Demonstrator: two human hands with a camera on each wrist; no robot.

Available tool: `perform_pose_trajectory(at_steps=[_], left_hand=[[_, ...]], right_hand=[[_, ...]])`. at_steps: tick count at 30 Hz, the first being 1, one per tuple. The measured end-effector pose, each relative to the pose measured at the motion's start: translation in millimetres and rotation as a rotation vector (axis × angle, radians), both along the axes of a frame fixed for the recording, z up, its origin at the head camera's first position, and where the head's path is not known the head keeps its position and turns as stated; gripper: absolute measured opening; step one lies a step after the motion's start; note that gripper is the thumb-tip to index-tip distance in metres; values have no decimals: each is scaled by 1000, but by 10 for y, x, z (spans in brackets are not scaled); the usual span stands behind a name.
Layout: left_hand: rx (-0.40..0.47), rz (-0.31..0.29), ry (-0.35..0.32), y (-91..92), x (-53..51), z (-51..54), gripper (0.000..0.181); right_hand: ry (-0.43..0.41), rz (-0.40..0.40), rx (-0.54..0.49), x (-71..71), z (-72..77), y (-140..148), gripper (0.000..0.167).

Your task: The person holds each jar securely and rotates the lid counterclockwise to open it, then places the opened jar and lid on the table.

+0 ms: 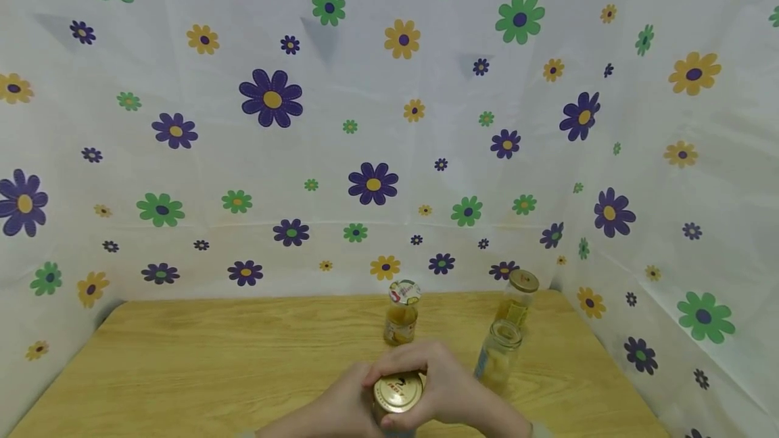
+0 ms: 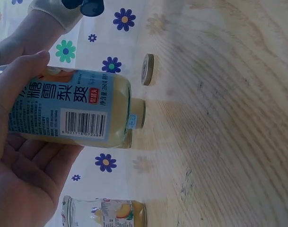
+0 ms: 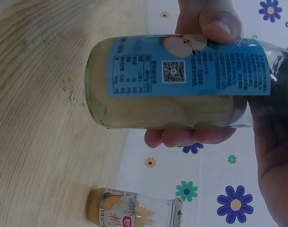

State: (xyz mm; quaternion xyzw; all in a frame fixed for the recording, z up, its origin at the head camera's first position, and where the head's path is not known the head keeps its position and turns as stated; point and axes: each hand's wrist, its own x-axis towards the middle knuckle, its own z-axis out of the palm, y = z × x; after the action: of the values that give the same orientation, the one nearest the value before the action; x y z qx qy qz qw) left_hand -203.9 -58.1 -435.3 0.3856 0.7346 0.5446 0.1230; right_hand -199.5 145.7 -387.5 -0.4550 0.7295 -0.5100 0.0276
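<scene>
A glass jar of pear pieces with a blue label [image 2: 58, 104] and a gold lid [image 1: 398, 392] is held upright at the front of the table, its base seeming raised off the wood. My left hand [image 1: 343, 397] grips the jar's body, thumb on one side and fingers on the other. From above, my right hand [image 1: 453, 384] curls round the gold lid, forefinger at the far edge and thumb at the near one. In the right wrist view, the label [image 3: 181, 66] shows a pear picture and a square code.
Behind my hands stands a jar with a patterned white lid [image 1: 402, 323] and yellow contents. To the right are a lidless glass jar [image 1: 498, 360] and, behind it, a gold-lidded jar [image 1: 517, 303]. A loose lid [image 2: 147, 69] stands out in the left wrist view. Flowered cloth encloses the wooden table [image 1: 213, 357].
</scene>
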Motion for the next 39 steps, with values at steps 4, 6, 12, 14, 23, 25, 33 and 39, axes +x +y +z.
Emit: perform_pose_trajectory(at_steps=[4,6,12,14,23,25,33,39], left_hand=[[0,-26,25,-31,1,-14,44],[5,-25,32,-38,2,-16,44],[20,-32,18,-42,-10,-8,49],[18,-31,14,-40,-16,-2,52],[1,-3,29,-19,-14,16,63],[-3,-4,35,-22,-12,18,61],[-31,20,56,-37,1,31,47],[-21,19,30,-26,3,17,39]], right_hand=[[0,77,-13,1,0,-4,39],[-11,86,-16,1,0,-1,39],[-59,85,-3,13,15,17,47],[-91,77,-2,24,31,25,50],[-170,26,7,63,42,70,57],[-187,11,10,63,39,90,57],[-139,-33,2,53,-15,153,60],[-113,-76,6,49,-32,167,61]])
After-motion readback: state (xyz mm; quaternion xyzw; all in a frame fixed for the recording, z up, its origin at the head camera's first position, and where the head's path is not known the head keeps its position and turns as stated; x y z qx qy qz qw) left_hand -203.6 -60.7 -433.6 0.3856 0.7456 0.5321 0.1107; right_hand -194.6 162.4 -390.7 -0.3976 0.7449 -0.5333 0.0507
